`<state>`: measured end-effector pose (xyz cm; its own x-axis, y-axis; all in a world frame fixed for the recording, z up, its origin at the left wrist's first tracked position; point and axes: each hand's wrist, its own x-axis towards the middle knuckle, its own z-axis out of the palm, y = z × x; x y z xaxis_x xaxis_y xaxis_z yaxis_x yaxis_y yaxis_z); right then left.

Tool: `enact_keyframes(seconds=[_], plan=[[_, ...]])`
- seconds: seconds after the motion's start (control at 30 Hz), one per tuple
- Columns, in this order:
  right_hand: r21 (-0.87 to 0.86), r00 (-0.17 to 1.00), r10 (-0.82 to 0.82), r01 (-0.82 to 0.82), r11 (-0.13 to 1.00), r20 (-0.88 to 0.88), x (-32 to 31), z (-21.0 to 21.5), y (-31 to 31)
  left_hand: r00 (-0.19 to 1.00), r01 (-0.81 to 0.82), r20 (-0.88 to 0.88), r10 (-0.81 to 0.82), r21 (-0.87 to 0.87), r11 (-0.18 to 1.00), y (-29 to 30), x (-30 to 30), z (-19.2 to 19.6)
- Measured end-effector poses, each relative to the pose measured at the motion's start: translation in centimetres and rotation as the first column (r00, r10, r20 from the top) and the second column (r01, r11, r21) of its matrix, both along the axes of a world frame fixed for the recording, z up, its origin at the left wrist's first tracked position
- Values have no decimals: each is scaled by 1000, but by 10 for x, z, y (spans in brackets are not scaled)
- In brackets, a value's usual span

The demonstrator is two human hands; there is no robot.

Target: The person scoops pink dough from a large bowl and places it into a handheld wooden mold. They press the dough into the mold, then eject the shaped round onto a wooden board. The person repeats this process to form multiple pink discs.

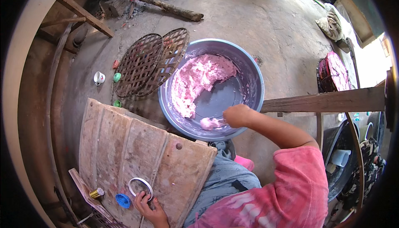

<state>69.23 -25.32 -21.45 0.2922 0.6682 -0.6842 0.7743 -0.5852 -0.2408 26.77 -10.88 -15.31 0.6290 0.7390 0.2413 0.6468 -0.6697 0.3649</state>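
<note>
A large grey-blue basin (259, 68) holds a pink, lumpy, dough-like mass (203, 74), heaped along its far and left sides. Over the basin's near right part, my right hand (237, 115) is closed round what looks like a spoon, its handle mostly hidden. A pink lump (211, 123) sits at the end of it. My left hand (150, 210) rests on a worn wooden board (141, 144), fingers and thumb closed at the lower edge of a thin white ring (135, 182). Just left of that hand lie a blue ridged cup-shaped piece (123, 200) and a small gold cylinder (97, 192).
Two woven trays (141, 63) lean against the basin's left side. A white mug (99, 77) and a green piece (117, 77) lie beyond the board. Burning logs (174, 11) lie at the far left. On the right are a wooden beam (324, 99) and a dark tub (338, 140).
</note>
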Motion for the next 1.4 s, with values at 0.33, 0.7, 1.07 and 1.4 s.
enact_keyframes(seconds=[0.33, 0.7, 1.07, 1.4], plan=[[-105, 992, 111, -104, 989, 57, 14, 10, -15, 999, 48, -11, -47, 13, 999, 4, 0, 4], [-116, 974, -20, 47, 992, 225, 52, -4, -21, 1000, 18, -18, -19, -41, 999, 2, 0, 7], [-242, 930, 178, -101, 965, 323, -2, -24, -15, 997, 73, 10, -72, -25, 997, 7, -8, 4], [-354, 723, 204, 59, 934, 660, 69, -60, -26, 997, 77, 35, -76, -49, 996, 9, -9, 7]])
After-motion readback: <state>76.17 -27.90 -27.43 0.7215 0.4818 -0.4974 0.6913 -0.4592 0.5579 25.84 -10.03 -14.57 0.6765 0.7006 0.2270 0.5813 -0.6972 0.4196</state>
